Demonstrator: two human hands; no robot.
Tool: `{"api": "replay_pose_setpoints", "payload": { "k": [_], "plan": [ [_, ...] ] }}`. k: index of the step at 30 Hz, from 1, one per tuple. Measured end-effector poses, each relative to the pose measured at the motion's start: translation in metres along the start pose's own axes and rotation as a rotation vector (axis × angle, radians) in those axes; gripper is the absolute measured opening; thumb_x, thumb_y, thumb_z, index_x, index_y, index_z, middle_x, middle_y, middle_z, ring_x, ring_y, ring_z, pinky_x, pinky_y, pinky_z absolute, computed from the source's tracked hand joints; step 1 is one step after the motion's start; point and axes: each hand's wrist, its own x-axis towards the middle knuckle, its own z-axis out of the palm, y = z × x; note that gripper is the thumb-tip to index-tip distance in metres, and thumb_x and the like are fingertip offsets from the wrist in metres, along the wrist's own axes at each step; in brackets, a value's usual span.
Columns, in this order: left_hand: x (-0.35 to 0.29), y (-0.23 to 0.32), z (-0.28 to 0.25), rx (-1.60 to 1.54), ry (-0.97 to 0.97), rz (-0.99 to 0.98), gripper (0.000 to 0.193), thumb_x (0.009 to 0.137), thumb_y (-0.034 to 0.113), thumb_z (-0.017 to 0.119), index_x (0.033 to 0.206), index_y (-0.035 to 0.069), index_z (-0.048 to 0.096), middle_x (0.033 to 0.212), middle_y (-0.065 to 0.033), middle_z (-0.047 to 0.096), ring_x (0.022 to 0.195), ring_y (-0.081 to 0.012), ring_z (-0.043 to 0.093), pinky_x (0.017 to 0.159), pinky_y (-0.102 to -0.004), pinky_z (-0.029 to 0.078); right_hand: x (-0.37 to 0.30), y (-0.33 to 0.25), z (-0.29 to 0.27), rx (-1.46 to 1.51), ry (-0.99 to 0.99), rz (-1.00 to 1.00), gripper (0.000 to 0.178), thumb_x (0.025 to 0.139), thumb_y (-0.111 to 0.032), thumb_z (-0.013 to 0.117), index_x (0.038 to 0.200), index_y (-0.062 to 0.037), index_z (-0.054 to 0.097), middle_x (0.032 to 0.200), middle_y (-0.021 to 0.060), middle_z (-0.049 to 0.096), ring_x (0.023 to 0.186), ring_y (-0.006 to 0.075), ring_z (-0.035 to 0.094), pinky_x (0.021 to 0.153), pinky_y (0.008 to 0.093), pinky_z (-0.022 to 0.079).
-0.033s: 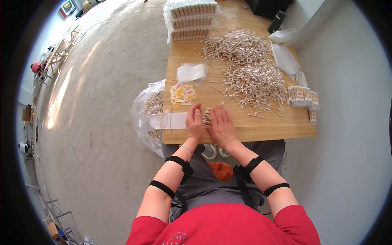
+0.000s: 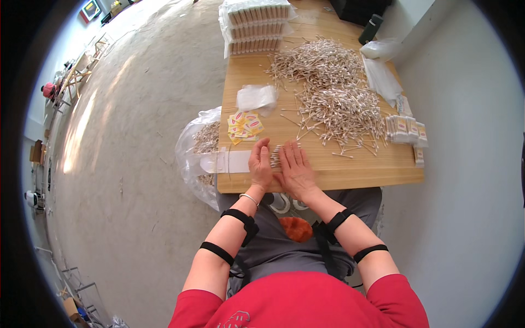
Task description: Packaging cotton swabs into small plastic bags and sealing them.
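Observation:
A short row of cotton swabs [image 2: 275, 157] lies side by side on the wooden table between my two hands. My left hand [image 2: 261, 164] stands on edge along the row's left side, its fingers stretched out. Over the right part of the row, my right hand [image 2: 297, 170] lies flat with the palm down and the fingers extended, hiding some swabs. A few white tips show by its fingertips. A white strip [image 2: 238, 161] runs from the table's left edge to my left hand. Beyond the hands spreads a large loose heap of cotton swabs [image 2: 342, 104].
Yellow-and-white cards [image 2: 244, 127] and clear plastic sleeves [image 2: 257, 97] lie left. Stacked swab packs [image 2: 257, 30] stand at the far left, a dark bottle [image 2: 371, 29] far right. Small filled packets [image 2: 406, 130] sit at the right edge. A plastic bag of swabs [image 2: 188, 145] is beside the table.
My right hand has shifted slightly left over the swab row, and a few swab tips now show past its fingers. My left hand stays in place.

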Motion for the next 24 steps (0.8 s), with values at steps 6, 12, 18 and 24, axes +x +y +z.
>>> {"api": "replay_pose_setpoints", "payload": {
  "k": [6,12,18,24],
  "plan": [
    [0.001,0.001,-0.003,0.05,-0.041,-0.023,0.032,0.1,0.018,0.042,0.123,-0.003,0.051,0.123,-0.0106,0.055,0.116,-0.0178,0.05,0.103,-0.0308,0.039,0.012,-0.001,-0.011,0.041,-0.186,-0.027,0.084,0.082,-0.05,0.058,0.141,0.0023,0.029,0.148,0.0215,0.026,0.14,0.035,0.019,0.114,0.0465,0.014],
    [-0.001,0.004,-0.002,0.021,-0.041,-0.023,0.033,0.101,0.019,0.042,0.124,-0.003,0.05,0.124,-0.0109,0.054,0.118,-0.0182,0.049,0.103,-0.0303,0.038,0.006,0.004,0.001,0.073,-0.091,-0.026,0.075,0.084,-0.042,0.058,0.139,0.0008,0.031,0.146,0.0186,0.03,0.139,0.0342,0.021,0.114,0.0485,0.013],
    [0.0,0.001,-0.003,0.121,-0.03,0.022,0.034,0.101,0.019,0.042,0.125,-0.002,0.05,0.123,-0.0097,0.055,0.115,-0.0169,0.05,0.102,-0.0285,0.038,0.016,0.01,-0.004,0.18,0.056,0.105,0.049,0.084,-0.027,0.058,0.126,-0.0043,0.047,0.132,0.0122,0.042,0.128,0.0306,0.033,0.108,0.0471,0.023],
    [-0.001,0.004,-0.002,0.105,-0.031,0.004,0.034,0.101,0.02,0.041,0.125,-0.002,0.051,0.123,-0.0088,0.056,0.113,-0.0156,0.05,0.1,-0.0273,0.038,0.018,0.01,-0.003,0.197,0.102,0.105,0.037,0.082,-0.022,0.06,0.116,-0.0099,0.057,0.122,0.0095,0.047,0.119,0.0282,0.04,0.103,0.0449,0.028]
  ]
}}
